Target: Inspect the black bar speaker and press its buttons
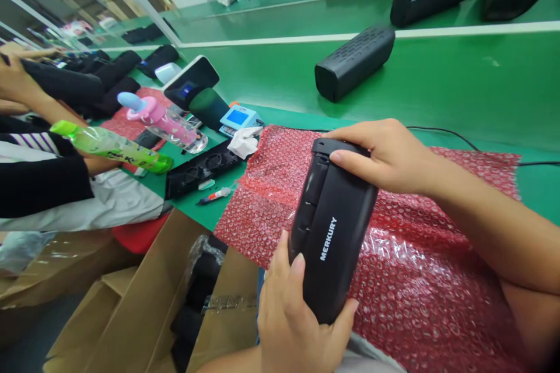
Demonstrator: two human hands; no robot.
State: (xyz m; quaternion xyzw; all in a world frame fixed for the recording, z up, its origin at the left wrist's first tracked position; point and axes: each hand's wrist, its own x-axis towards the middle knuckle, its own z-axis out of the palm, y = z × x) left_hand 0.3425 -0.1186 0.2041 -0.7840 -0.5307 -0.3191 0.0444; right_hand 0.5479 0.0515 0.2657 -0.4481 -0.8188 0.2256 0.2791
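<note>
Glossy red bubble wrap [411,297] is covering the nearer part of the green surface [540,189]. Over it, the left hand [295,317] is cupping the near end of a black, round-edged, box-shaped case lettered MERKURY [341,198], and the right hand [389,154] is clasping the far end, its thumb lying on the lettered face. Each grip is being filled by that same case. Its long axis is pointing away from the body, the far end leaning slightly right, with the left hand sitting closer to the lettering. The underside and the right hand's fingertips are hiding behind the case; whether it is touching the wrap, I cannot tell.

At lower left, an open brown cardboard box [131,297] is holding dark items, partly under clear plastic and hard to make out. Past the wrap's left edge, a long black panel [199,172] is lying beside a crumpled white tissue [242,143], with a light-blue unit with a lit screen [238,118] standing behind. Another person's black sleeve [39,186] is being cut off at the left. Farther back, a dark, perforated block-shaped speaker [356,64] is resting alone.
</note>
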